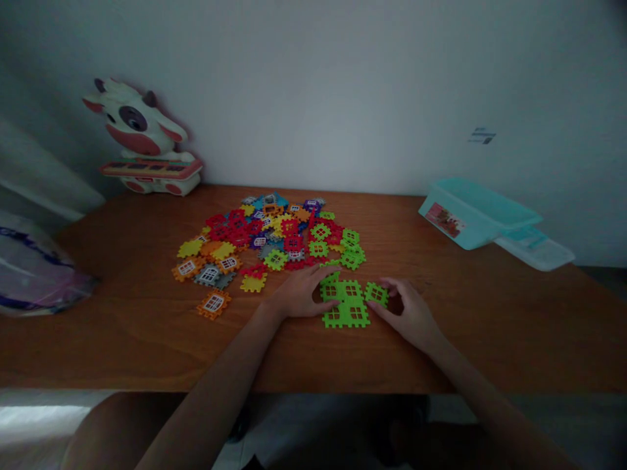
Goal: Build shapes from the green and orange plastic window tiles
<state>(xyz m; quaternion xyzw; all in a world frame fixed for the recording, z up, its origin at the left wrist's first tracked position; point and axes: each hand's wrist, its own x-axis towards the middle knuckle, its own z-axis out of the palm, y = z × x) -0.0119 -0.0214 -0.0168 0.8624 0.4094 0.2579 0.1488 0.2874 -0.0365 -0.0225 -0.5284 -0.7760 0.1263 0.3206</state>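
Observation:
A flat green panel point(346, 304) of joined window tiles with notched edges lies on the wooden table in front of me. My left hand point(307, 292) rests at the panel's left side, its thumb on the panel and its fingers over the upper left edge, gripping it. My right hand point(405, 307) pinches a single green window tile point(376, 295) between thumb and fingers. That tile sits right beside the panel's upper right edge; whether they interlock I cannot tell.
Behind my hands spreads a pile of coloured interlocking tiles point(238, 228). A cow-shaped toy keyboard point(151, 170) stands at the back left, a plastic bag point(39, 267) at the left edge. A turquoise box point(475, 212) and its pale lid point(536, 248) are at the right.

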